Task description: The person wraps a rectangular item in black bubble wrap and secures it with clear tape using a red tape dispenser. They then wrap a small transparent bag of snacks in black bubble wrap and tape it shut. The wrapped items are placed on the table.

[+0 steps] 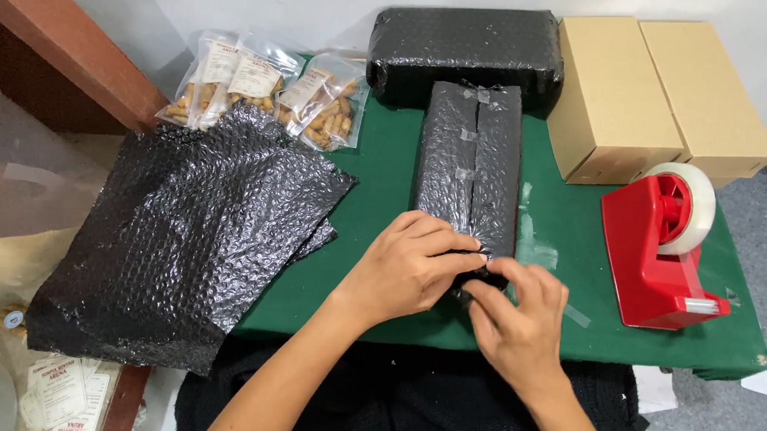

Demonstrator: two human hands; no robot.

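A long parcel wrapped in black bubble wrap (470, 158) lies lengthwise on the green table (386, 188), with clear tape strips along its top seam. My left hand (411, 268) presses on the near end of the parcel, fingers bent over the folded wrap. My right hand (516, 322) pinches the same near end from the right, fingertips meeting those of the left hand. The end fold itself is mostly hidden under my fingers.
A second, larger black-wrapped parcel (465, 53) lies at the back. Two brown cardboard boxes (657, 96) stand at the back right. A red tape dispenser (659, 246) sits to the right. Loose black bubble wrap sheets (190, 237) hang over the left edge, with snack bags (270, 88) behind.
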